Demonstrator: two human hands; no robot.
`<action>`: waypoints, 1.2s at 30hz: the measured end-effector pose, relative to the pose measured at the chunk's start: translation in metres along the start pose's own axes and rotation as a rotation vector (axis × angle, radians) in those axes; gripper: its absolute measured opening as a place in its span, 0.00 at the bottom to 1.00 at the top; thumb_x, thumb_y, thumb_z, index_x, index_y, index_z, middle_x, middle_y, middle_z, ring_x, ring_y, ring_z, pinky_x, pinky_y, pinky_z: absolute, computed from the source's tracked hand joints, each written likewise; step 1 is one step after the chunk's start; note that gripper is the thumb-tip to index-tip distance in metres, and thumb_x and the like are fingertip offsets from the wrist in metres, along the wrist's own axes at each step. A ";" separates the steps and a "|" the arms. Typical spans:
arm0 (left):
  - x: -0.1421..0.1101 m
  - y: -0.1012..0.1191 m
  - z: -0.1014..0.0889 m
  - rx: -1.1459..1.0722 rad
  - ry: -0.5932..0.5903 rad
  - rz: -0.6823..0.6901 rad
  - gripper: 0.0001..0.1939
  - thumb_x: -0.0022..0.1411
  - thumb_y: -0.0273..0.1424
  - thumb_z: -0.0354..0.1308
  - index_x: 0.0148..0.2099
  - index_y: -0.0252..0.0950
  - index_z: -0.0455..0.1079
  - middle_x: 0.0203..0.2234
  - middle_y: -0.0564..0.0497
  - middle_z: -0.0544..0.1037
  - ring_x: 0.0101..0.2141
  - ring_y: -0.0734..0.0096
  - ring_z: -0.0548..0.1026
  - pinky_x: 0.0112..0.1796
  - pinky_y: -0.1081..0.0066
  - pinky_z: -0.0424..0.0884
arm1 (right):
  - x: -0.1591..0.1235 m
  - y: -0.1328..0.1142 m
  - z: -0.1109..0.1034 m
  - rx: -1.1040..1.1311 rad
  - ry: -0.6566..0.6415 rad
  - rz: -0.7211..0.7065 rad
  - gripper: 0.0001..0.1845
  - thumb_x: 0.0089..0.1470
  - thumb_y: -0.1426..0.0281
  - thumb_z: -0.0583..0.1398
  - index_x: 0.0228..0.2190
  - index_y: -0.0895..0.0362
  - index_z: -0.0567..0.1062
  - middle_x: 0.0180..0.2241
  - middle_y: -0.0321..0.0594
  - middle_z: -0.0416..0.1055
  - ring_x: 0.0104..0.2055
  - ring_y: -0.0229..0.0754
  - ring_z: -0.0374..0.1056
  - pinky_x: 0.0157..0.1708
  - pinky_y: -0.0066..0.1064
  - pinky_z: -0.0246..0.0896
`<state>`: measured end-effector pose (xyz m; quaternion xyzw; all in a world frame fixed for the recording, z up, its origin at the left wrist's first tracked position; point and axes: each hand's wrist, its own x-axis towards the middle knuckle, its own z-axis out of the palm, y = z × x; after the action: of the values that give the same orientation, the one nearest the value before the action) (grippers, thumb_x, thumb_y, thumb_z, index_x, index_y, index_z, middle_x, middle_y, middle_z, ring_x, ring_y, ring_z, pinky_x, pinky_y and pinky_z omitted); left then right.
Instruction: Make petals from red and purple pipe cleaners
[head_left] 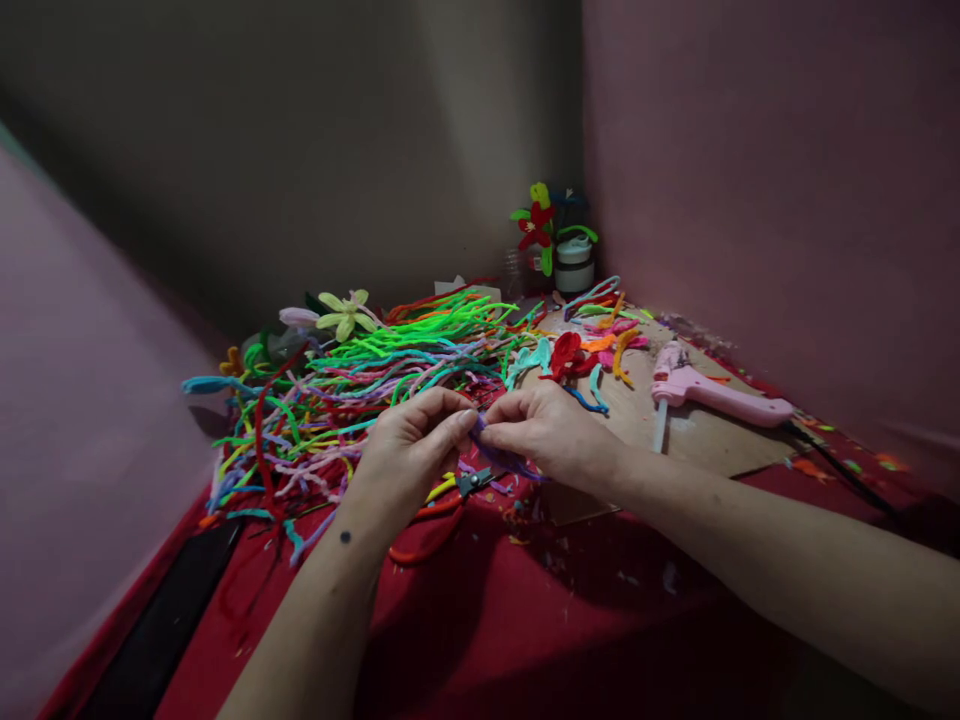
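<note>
Between my two hands, over the front of the table, is a purple pipe cleaner (pixel 504 458). My left hand (pixel 420 435) pinches it at its upper end with thumb and forefinger. Close beside, my right hand (pixel 551 432) also has its fingers closed on it, and a purple length trails out below that hand. The fingertips hide part of the pipe cleaner. Beneath the hands lie pliers or cutters (pixel 474 482), with a dark metal head and red and yellow handles. Behind my left hand spreads a heap of many-coloured pipe cleaners (pixel 420 350).
A pink glue gun (pixel 712 392) rests on a cardboard sheet (pixel 697 440) at the right, its cord running off right. Red and turquoise fuzzy pieces (pixel 568 357) lie on the cardboard. Fuzzy flowers (pixel 535 226) stand near a lidded jar (pixel 575 266). A black flat object (pixel 169 610) lies front left.
</note>
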<state>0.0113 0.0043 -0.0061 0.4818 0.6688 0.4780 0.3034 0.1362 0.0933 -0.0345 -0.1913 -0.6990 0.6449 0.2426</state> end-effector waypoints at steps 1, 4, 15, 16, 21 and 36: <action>0.000 -0.001 0.001 0.019 0.029 0.014 0.07 0.53 0.33 0.58 0.30 0.34 0.68 0.16 0.59 0.63 0.16 0.84 0.57 0.17 0.81 0.52 | 0.000 0.000 0.000 0.019 -0.006 0.022 0.07 0.45 0.75 0.57 0.19 0.62 0.71 0.15 0.31 0.61 0.17 0.28 0.53 0.18 0.23 0.47; -0.001 -0.005 0.003 0.114 0.093 0.099 0.06 0.54 0.32 0.57 0.30 0.34 0.68 0.16 0.57 0.66 0.17 0.83 0.60 0.18 0.81 0.55 | 0.001 0.001 -0.001 0.051 -0.028 0.060 0.08 0.45 0.76 0.57 0.18 0.62 0.71 0.14 0.31 0.61 0.16 0.28 0.52 0.17 0.23 0.45; 0.004 -0.006 0.002 -0.105 0.043 -0.018 0.08 0.52 0.34 0.59 0.32 0.34 0.69 0.17 0.56 0.69 0.15 0.84 0.59 0.16 0.80 0.54 | 0.001 -0.004 0.004 0.180 -0.070 0.199 0.11 0.46 0.81 0.56 0.16 0.62 0.70 0.14 0.34 0.65 0.14 0.29 0.58 0.18 0.24 0.54; 0.005 -0.007 0.002 -0.139 0.026 -0.042 0.09 0.51 0.34 0.60 0.32 0.34 0.69 0.17 0.56 0.69 0.15 0.83 0.60 0.17 0.80 0.55 | 0.001 -0.004 0.004 0.182 -0.072 0.197 0.11 0.46 0.81 0.56 0.16 0.62 0.70 0.14 0.33 0.65 0.14 0.29 0.58 0.18 0.23 0.53; 0.001 -0.014 0.013 0.091 0.243 0.104 0.06 0.52 0.32 0.58 0.28 0.34 0.69 0.18 0.54 0.71 0.19 0.81 0.64 0.20 0.80 0.60 | 0.002 0.000 0.004 0.100 -0.055 0.216 0.12 0.48 0.80 0.55 0.15 0.61 0.68 0.14 0.33 0.66 0.14 0.30 0.59 0.16 0.24 0.53; 0.007 -0.017 0.015 -0.221 -0.035 -0.198 0.13 0.48 0.37 0.63 0.31 0.34 0.65 0.15 0.59 0.65 0.13 0.85 0.58 0.14 0.81 0.53 | 0.010 0.012 0.000 0.563 0.172 0.129 0.08 0.37 0.73 0.65 0.18 0.61 0.70 0.17 0.32 0.66 0.19 0.31 0.60 0.21 0.25 0.53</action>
<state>0.0160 0.0144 -0.0275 0.3855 0.6507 0.5081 0.4120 0.1276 0.1007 -0.0456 -0.2144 -0.4561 0.8088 0.3030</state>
